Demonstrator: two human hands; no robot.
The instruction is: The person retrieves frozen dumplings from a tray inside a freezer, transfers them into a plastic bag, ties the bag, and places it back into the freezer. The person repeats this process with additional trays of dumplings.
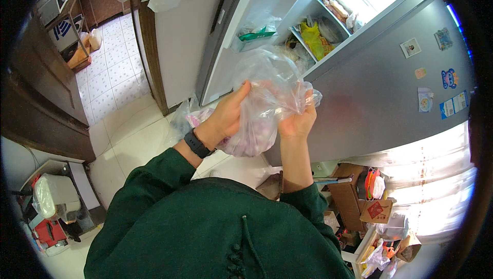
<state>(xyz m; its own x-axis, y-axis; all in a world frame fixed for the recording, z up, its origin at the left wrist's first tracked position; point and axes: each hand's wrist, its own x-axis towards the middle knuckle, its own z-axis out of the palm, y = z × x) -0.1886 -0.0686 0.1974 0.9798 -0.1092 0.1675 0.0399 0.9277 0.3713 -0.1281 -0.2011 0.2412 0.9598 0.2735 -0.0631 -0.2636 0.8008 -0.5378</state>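
A clear plastic bag (257, 125) with pinkish contents, too blurred to name, hangs between my hands in front of an open refrigerator (369, 67). My left hand (229, 113), with a black watch (197, 144) on its wrist, grips the bag's left side, thumb upward. On the other side my right hand (298, 119) holds the gathered plastic near the bag's mouth. Above the bag, the refrigerator's inside shows a yellow plastic bag (312, 40) on a shelf and a green packet (257, 35) in the door bin (246, 46).
The grey refrigerator door (210, 44) stands open at left, beside a wall. Further left, a brown wooden door (42, 71) borders a doorway onto a tiled floor (115, 71). Another plastic bag (183, 115) is low behind my left wrist. Cardboard boxes (376, 211) stand at lower right.
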